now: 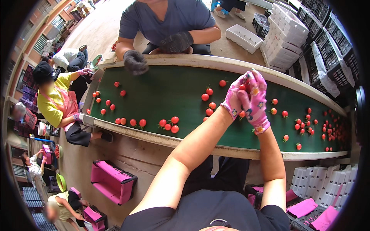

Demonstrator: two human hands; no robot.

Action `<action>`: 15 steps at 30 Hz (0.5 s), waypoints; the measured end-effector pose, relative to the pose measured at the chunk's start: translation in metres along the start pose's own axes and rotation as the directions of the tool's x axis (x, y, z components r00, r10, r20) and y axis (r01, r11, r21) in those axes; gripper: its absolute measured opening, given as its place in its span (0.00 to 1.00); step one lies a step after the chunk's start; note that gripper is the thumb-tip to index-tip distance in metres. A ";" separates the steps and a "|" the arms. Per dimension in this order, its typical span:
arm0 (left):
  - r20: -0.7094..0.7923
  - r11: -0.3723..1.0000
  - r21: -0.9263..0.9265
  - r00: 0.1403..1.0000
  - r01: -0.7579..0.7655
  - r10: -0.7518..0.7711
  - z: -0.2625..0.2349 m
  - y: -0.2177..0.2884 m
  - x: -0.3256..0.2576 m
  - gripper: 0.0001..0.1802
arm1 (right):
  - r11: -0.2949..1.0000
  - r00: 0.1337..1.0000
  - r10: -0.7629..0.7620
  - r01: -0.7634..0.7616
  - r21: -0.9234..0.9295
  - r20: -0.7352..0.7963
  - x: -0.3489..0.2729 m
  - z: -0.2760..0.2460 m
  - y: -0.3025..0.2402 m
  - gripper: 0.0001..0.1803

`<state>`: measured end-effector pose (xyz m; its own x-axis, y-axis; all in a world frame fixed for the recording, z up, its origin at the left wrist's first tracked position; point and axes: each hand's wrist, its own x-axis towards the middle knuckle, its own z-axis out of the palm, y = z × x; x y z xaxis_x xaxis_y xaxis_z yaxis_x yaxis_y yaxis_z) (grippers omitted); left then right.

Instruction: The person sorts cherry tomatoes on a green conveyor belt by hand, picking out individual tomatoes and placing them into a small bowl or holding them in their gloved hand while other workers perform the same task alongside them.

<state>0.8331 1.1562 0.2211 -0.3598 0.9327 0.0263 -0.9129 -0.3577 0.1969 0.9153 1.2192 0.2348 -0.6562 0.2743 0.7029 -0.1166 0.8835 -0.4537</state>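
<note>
left hand [234, 101] + right hand [255, 102]: two, together, clasping one tomato [243, 87] | belt [162, 96]: one

pink flower-patterned gloves [246, 98], red cherry tomatoes [208, 101], dark green conveyor belt [169, 90], magenta crate [112, 181]

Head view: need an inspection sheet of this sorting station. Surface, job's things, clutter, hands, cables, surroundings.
Surface: long green belt with a pale rim, running left to right.
Job's things: small red tomatoes scattered along the belt, densest at the right end.
Clutter: nothing seen on the belt besides fruit.
Hands: left hand and right hand, both in pink flowered gloves, raised together over the belt, closed around a red tomato.
Cables: nothing seen.
Surroundings: person in black gloves across the belt; white trays stacked at upper right; pink crate on the floor.
</note>
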 end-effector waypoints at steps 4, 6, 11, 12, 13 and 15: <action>-0.008 0.992 0.066 0.994 -0.107 0.107 -0.004 -0.002 -0.007 0.14 | 0.986 0.986 -0.166 0.166 -0.022 0.003 -0.001 -0.004 0.001 0.36; -0.033 0.983 0.084 0.985 -0.166 0.169 -0.004 0.007 -0.010 0.18 | 0.985 0.986 -0.142 0.149 0.083 -0.083 -0.008 -0.006 0.008 0.39; 0.104 0.935 -0.108 0.932 -0.337 0.348 0.052 0.058 -0.024 0.22 | 0.981 0.992 -0.123 0.125 0.151 -0.022 -0.008 -0.013 0.005 0.38; 0.078 0.921 -0.124 0.921 -0.371 0.381 0.062 0.068 -0.025 0.20 | 0.976 0.984 -0.180 0.179 0.127 0.000 -0.008 -0.010 0.007 0.38; 0.055 0.904 -0.134 0.908 -0.406 0.416 0.071 0.081 -0.027 0.19 | 0.971 0.979 -0.201 0.195 0.135 0.033 -0.008 -0.010 0.006 0.37; 0.056 0.899 -0.202 0.912 -0.388 0.406 0.076 0.116 -0.025 0.19 | 0.973 0.975 -0.214 0.206 0.105 0.065 -0.006 -0.011 0.006 0.37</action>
<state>0.7508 1.0949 0.3173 -0.6880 0.7082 0.1586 -0.7204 -0.6929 -0.0313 0.9267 1.2270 0.2333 -0.6633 0.0539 0.7464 -0.3268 0.8764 -0.3537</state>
